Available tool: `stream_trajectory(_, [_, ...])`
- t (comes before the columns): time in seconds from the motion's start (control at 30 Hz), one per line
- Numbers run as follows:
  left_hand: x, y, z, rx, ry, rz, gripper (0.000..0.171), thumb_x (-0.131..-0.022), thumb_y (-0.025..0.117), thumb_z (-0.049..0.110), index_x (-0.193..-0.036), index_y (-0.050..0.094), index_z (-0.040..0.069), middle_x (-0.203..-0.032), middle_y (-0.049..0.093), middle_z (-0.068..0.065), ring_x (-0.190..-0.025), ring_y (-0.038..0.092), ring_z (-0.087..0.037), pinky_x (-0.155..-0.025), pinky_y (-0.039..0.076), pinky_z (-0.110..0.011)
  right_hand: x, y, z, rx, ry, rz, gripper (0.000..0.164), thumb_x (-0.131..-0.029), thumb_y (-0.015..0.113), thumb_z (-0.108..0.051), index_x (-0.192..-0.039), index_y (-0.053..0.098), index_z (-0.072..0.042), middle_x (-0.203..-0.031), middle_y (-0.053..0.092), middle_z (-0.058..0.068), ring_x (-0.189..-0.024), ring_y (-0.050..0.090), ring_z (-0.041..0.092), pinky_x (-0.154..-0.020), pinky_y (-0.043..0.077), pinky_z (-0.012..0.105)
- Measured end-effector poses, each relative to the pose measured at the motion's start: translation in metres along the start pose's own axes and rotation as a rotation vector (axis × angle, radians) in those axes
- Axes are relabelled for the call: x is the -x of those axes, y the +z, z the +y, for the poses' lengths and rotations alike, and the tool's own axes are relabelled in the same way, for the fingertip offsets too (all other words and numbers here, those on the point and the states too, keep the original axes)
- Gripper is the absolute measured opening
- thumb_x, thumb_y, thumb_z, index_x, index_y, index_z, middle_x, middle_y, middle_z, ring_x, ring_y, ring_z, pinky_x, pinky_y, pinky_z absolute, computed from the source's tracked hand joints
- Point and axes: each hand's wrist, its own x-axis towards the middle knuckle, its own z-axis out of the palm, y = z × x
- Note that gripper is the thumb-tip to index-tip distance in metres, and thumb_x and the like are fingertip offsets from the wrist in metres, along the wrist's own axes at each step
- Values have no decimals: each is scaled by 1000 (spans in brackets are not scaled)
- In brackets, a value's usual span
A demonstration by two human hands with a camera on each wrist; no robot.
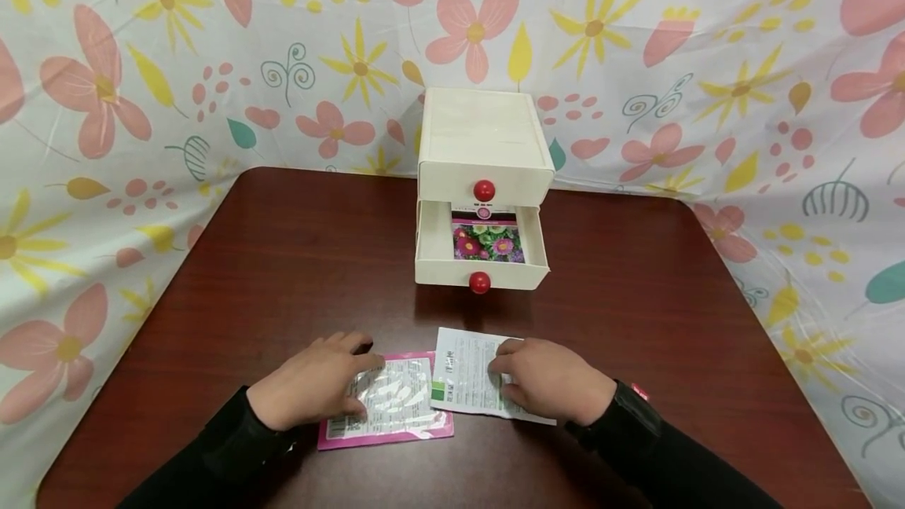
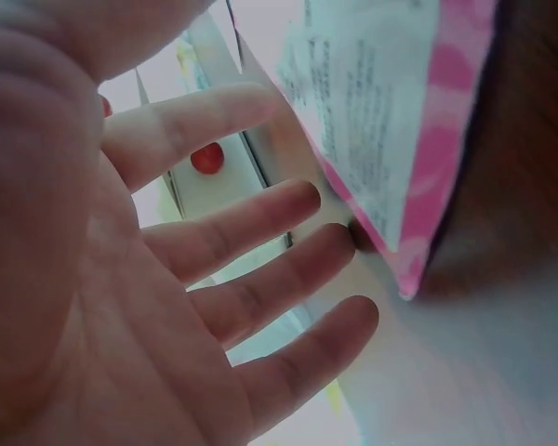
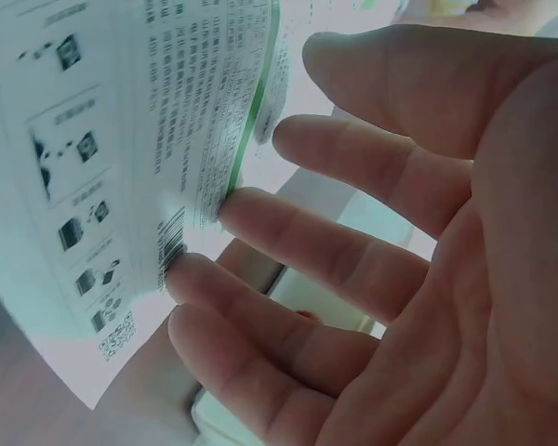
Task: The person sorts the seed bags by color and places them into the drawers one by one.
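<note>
My left hand is over the left part of a flat, pink-edged packet, whose printed white label faces up. In the left wrist view its fingers are spread and nearly straight beside the packet's corner. A white printed packet with a small green patch lies to the right and overlaps the pink-edged one. On its right part rests my right hand. The right wrist view shows relaxed, slightly bent fingers touching that packet's edge, with text, a barcode and small diagrams on its face.
Behind the packets stands a small cream drawer unit with red knobs. Its lower drawer is pulled out and holds a packet with a flower picture. A flowered cloth hangs around the dark wooden table.
</note>
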Motion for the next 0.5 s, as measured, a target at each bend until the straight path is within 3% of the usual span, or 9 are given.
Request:
stream_trajectory(0.2, [-1,0,-2,1,-7,12,67,-75,87,43,-133,66,17,-132,55,-11,-117,53,-29,-98,44,-55,5,-3,11,-26,81,-5,20,-88,75,-19,-107,74,-14,-101,65,-1,-87,60,12,-79,54,33])
stream_trajectory(0.5, [2,0,-2,30,7,20,66,-76,87,40,-134,65,15,-132,55,-11,-118,52,-29,-99,44,-54,15,-2,26,-44,124,20,17,-88,75,-15,-104,74,-11,-100,65,1,-87,61,13,-79,54,34])
